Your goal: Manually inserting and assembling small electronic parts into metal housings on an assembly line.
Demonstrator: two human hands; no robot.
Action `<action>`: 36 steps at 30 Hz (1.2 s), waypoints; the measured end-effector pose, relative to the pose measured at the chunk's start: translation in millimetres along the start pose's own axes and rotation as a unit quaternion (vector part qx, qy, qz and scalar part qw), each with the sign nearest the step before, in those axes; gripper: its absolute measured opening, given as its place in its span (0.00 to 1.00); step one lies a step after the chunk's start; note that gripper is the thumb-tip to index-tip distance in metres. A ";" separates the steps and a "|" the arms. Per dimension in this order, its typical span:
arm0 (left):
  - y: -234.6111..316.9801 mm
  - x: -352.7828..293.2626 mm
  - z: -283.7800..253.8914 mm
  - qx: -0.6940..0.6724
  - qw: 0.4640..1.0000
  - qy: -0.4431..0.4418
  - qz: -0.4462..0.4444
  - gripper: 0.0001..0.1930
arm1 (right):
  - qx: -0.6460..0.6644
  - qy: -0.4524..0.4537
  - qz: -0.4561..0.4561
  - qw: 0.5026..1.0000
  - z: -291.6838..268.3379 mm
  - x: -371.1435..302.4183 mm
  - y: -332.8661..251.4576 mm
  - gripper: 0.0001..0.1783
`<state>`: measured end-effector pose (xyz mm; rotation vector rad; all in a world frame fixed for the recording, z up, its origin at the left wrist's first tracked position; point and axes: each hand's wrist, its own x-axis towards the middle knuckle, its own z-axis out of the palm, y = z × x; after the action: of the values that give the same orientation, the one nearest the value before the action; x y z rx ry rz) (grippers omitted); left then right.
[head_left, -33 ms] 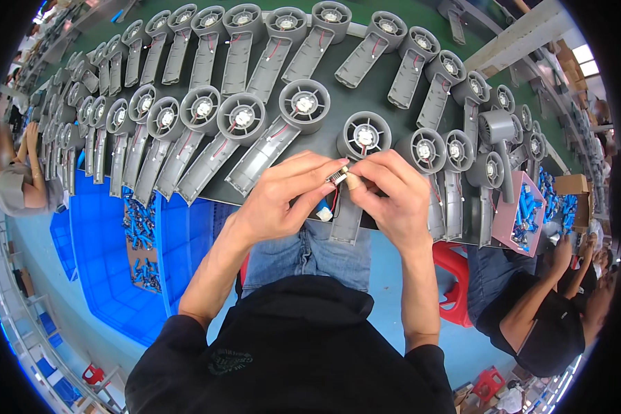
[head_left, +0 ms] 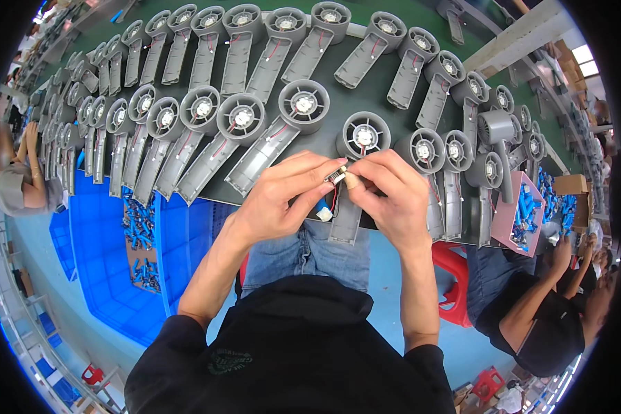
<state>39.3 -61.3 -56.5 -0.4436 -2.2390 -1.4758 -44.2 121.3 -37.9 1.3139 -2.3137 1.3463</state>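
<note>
Above my lap at the table edge, my left hand (head_left: 283,192) pinches a small circuit board (head_left: 336,176) between thumb and fingers. My right hand (head_left: 392,192) is closed at the board's other end, where a small pale part shows between the two hands; its exact kind is hidden by the fingertips. Just below the board hangs a blue cylinder with a white end (head_left: 323,210), partly covered by my left hand, with dark and red wires beside it. Behind my hands lies a grey fan housing (head_left: 364,136); its open handle half (head_left: 345,226) reaches toward me under them.
Rows of similar grey fan housings (head_left: 241,117) cover the dark table. To the right stand a pink bin (head_left: 506,219) of blue cylinders and a cardboard box (head_left: 571,184). Blue crates (head_left: 117,276) are at left, a red stool (head_left: 455,293) at right. Co-workers sit on both sides.
</note>
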 end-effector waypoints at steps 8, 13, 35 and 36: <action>16.0 -2.3 -0.3 -0.054 0.982 0.008 -0.181 0.14 | 0.001 0.004 0.373 0.928 -2.5 -28.8 -57.1 0.07; 40.4 34.9 14.4 -0.294 0.901 0.071 -0.311 0.17 | 0.161 0.048 0.474 0.864 -22.8 -28.4 -75.8 0.06; -265.1 379.7 -71.7 0.401 0.902 0.018 -0.156 0.31 | -0.205 -0.110 0.306 0.923 -59.9 237.0 205.8 0.29; -270.6 387.7 -72.7 0.351 0.925 -0.052 -0.137 0.31 | -0.251 -0.090 0.254 0.930 -83.5 222.9 191.6 0.30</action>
<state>-412.0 -219.5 -47.5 0.0256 -2.7926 -0.6628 -344.9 89.9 6.4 0.7301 -2.9851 0.6437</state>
